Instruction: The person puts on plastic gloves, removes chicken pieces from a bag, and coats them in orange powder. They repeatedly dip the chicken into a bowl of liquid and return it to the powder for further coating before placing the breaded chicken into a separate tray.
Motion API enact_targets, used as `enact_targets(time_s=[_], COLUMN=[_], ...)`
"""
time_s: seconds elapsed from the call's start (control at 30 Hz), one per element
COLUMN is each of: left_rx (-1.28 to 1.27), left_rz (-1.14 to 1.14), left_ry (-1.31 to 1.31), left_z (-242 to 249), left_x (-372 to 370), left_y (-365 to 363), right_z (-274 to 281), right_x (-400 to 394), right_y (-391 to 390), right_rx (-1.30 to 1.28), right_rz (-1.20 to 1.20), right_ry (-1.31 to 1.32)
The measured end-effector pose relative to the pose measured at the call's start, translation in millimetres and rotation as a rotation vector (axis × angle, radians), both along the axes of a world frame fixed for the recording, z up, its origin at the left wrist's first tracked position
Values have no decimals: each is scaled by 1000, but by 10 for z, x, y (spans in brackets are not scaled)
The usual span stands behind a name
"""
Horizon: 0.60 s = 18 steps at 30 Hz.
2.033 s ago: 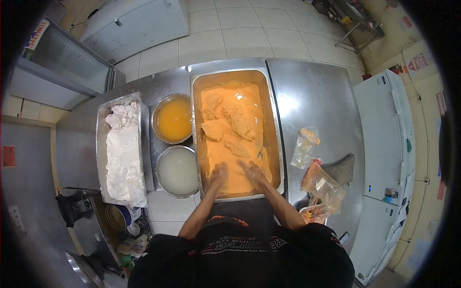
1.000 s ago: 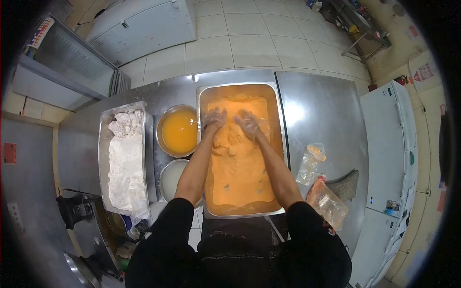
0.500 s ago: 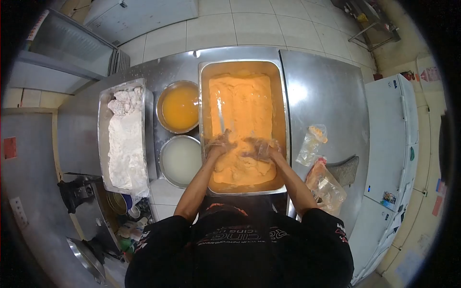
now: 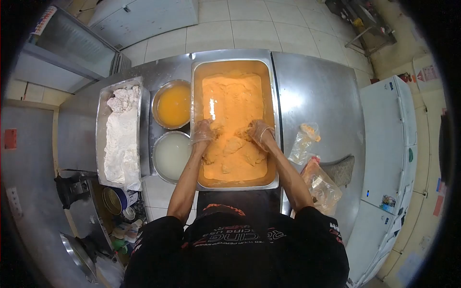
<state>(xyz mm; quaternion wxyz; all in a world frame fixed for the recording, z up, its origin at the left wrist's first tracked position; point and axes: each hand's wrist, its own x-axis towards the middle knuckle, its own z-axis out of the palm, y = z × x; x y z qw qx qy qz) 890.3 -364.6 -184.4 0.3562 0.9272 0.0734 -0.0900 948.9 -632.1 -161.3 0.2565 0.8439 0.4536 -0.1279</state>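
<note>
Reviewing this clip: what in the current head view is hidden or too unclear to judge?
- Fingertips of left hand and right hand: sunk in the orange breading, so any grip is unreadable.
- Pieces in the big tray: coated lumps, not identifiable.
- Plastic bags: contents too small and blurred.
- Items below the counter, lower left: dark, warped by the lens edge.

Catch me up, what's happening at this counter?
A person in thin clear gloves has both hands in a deep steel pan of orange breading mix. The left hand and right hand press into the mix around coated lumps near the pan's middle. To the left sit a bowl of orange liquid, a bowl of pale liquid and a tray of white flour.
</note>
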Motion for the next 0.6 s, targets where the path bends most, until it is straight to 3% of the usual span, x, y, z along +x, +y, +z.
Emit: enact_targets(time_s=[0.03,0.1,0.13,0.17,0.2,0.27,0.3,0.33,0.47,0.57,0.6], left_rx=[3,-282,-379,-353,-225,72,134,117,95,23,65], left_rz=[7,318,421,462,413,203,130,129,80,138,148], left_ry=[-10,-4,-11,-78,-181,-333,-340,-331,-375,-655,-459], left_z=[-67,-175,-106,-45,334,1207,1214,488,739,869,1089], left_x=[9,43,59,33,26,-20,9,209,54,86,33], left_y=[-3,-104,-200,-335,-544,-820,-762,-522,-532,-442,-427], right_z=[171,516,628,683,653,533,548,583,565,551,638], right_x=[-10,-46,-69,-110,-142,-119,-52,17,-44,100,40], right_y=[18,86,176,285,410,631,603,539,612,615,569], right_rx=[96,592,834,1021,1146,1228,1261,1273,1238,1130,1266], right_rz=[-243,-576,-658,-689,-685,-591,-540,-512,-699,-698,-734], right_ry=[183,154,134,126,119,106,109,117,300,339,346])
